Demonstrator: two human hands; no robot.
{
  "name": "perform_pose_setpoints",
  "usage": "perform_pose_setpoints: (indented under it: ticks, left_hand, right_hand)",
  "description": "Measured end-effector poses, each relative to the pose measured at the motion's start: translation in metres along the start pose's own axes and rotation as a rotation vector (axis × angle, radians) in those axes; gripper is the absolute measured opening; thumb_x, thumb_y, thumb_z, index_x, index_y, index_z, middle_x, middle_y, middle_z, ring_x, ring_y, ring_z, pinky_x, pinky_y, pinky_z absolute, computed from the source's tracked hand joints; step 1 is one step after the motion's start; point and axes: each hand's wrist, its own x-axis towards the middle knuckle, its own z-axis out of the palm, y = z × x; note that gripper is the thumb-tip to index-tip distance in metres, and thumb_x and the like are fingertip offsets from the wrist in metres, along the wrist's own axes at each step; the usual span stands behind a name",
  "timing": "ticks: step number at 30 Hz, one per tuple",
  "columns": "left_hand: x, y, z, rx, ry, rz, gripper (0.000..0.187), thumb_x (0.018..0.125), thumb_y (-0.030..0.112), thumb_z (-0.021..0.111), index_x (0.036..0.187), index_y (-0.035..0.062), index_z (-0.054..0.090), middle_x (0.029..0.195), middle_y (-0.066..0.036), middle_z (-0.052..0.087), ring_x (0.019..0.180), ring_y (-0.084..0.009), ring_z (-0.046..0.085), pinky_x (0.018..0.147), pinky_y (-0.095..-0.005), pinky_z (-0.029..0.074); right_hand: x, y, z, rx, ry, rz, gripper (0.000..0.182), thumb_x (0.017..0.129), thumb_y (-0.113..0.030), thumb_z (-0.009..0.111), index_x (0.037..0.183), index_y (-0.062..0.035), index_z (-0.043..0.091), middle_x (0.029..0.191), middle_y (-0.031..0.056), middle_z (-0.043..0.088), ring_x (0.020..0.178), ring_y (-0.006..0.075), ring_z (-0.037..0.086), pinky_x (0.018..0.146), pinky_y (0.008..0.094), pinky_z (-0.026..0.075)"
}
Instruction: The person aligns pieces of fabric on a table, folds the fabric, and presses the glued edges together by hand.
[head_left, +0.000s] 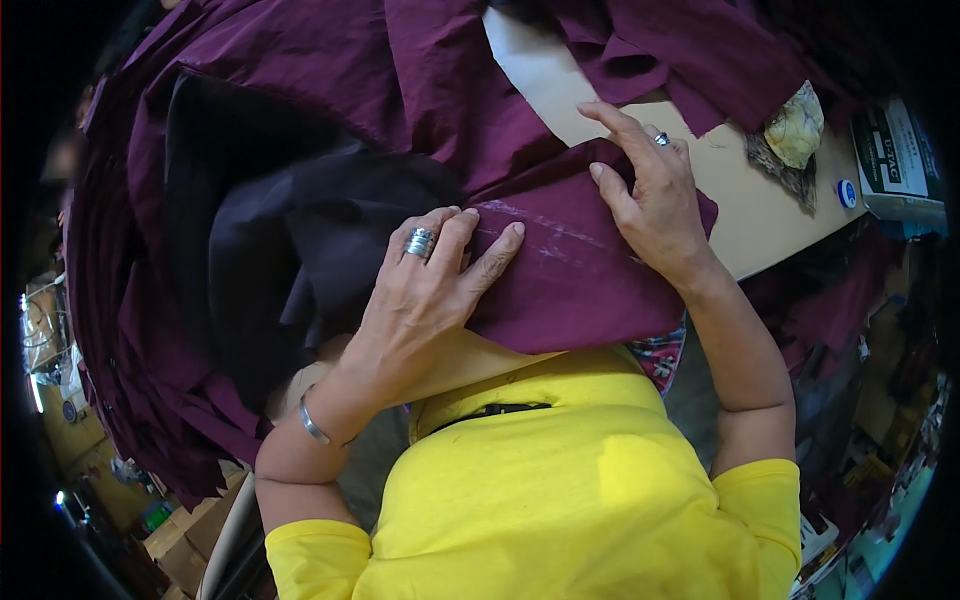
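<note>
On table: maroon woven fabric piece [570, 280], chalk-marked
Left hand [425, 300]: fingers spread, pressing cloth flat
Right hand [655, 195]: fingertips pinching far edge
Handling: light, limp; grip at edges

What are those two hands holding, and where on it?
Both press on a maroon fabric piece: left hand flat near its chalk-marked middle, right hand pinching its far edge.
</note>
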Motion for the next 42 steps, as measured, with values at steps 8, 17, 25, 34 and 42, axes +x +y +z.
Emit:
perform_pose_setpoints:
  ticks: [8,17,25,34,42]
  left_hand:
    - [0.010,0.012,-0.007,-0.121,-0.033,-0.035,0.058,0.068,0.015,0.065,0.124,0.0053,0.051,0.111,-0.017,0.047,0.107,-0.0318,0.048,0.091,-0.0414,0.040]
    - [-0.004,0.003,-0.001,0.039,-0.003,-0.081,0.049,0.075,0.006,0.048,0.123,-0.0041,0.048,0.116,-0.015,0.048,0.095,-0.0221,0.058,0.080,-0.0297,0.047]
    - [-0.015,-0.017,-0.009,-0.637,0.058,-0.144,0.036,0.082,0.007,0.059,0.117,0.0055,0.053,0.122,-0.015,0.050,0.106,-0.0320,0.054,0.087,-0.0353,0.047]
    - [-0.115,-0.056,-0.002,0.064,0.226,-0.918,0.067,0.062,-0.004,0.057,0.126,0.0146,0.049,0.136,-0.014,0.037,0.128,-0.0387,0.031,0.103,-0.0538,0.025]
    - [-0.126,-0.077,-0.020,-0.183,0.321,-0.779,0.046,0.057,-0.016,0.043,0.098,0.0036,0.055,0.103,-0.019,0.057,0.102,-0.0364,0.053,0.085,-0.0397,0.043]
  right_hand:
    - [0.000,0.001,0.000,0.033,0.022,-0.023,0.051,0.075,-0.005,0.061,0.122,-0.0159,0.049,0.095,0.0047,0.062,0.082,0.0192,0.057,0.078,0.0357,0.037]
    - [0.000,-0.015,-0.003,-0.207,0.170,-0.474,0.055,0.072,-0.009,0.064,0.124,-0.0114,0.050,0.096,0.0046,0.059,0.082,0.0211,0.055,0.081,0.0374,0.038]
    - [-0.049,-0.058,-0.011,-0.140,-0.252,-0.355,0.047,0.078,-0.011,0.060,0.123,-0.0040,0.050,0.111,0.0161,0.057,0.102,0.0298,0.055,0.088,0.0419,0.040]
    - [-0.018,-0.035,-0.027,-0.079,-0.147,-0.433,0.041,0.075,0.006,0.053,0.115,0.0005,0.055,0.094,0.0101,0.063,0.077,0.0255,0.057,0.070,0.0351,0.044]
    - [0.025,-0.082,-0.012,-0.105,-0.022,-0.425,0.066,0.066,-0.011,0.066,0.129,-0.0121,0.046,0.118,0.0124,0.055,0.113,0.0297,0.048,0.099,0.0432,0.030]
